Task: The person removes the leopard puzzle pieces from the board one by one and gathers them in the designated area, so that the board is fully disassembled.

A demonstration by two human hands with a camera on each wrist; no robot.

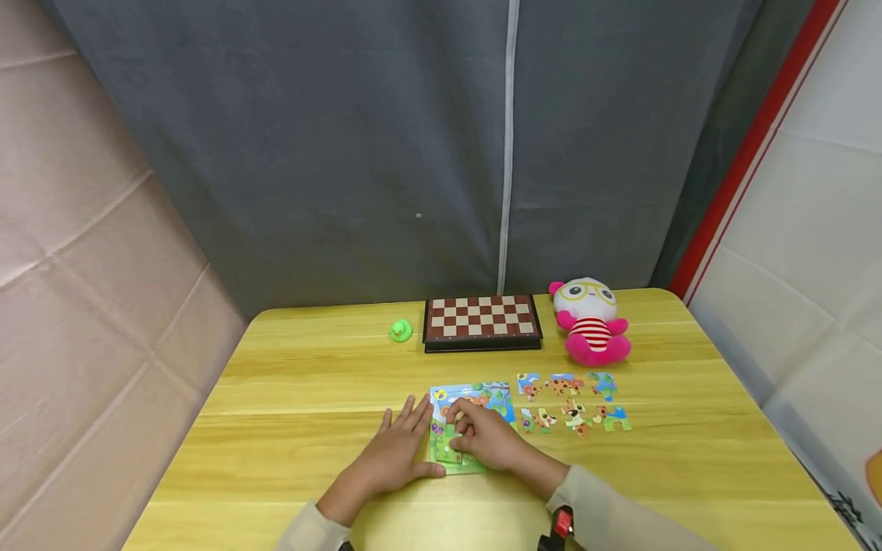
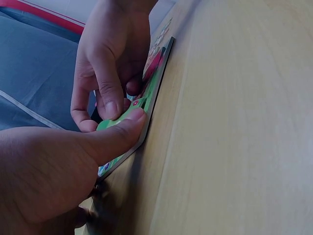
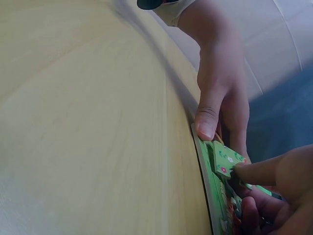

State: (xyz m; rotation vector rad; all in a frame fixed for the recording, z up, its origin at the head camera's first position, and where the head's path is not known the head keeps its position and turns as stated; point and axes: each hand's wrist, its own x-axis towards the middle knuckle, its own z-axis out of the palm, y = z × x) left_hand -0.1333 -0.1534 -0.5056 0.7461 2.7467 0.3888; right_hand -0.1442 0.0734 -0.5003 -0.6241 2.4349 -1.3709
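A colourful picture puzzle board (image 1: 498, 392) lies near the front of the table in the head view. My left hand (image 1: 393, 457) rests along its left edge with fingers extended, and its thumb (image 2: 128, 128) presses at the near left corner. My right hand (image 1: 491, 438) is over the board and pinches a green puzzle piece with small flowers (image 3: 226, 157) between thumb and fingers. That piece is tilted over the board's lower left part in the right wrist view. The right hand covers much of the board's middle.
Several loose puzzle pieces (image 1: 565, 384) lie in two rows right of the board. Behind stand a chessboard box (image 1: 482, 317), a green toy duck (image 1: 401, 330) and a pink and white plush toy (image 1: 591, 321). A grey curtain (image 1: 310, 153) hangs beyond the wooden table (image 1: 289, 390).
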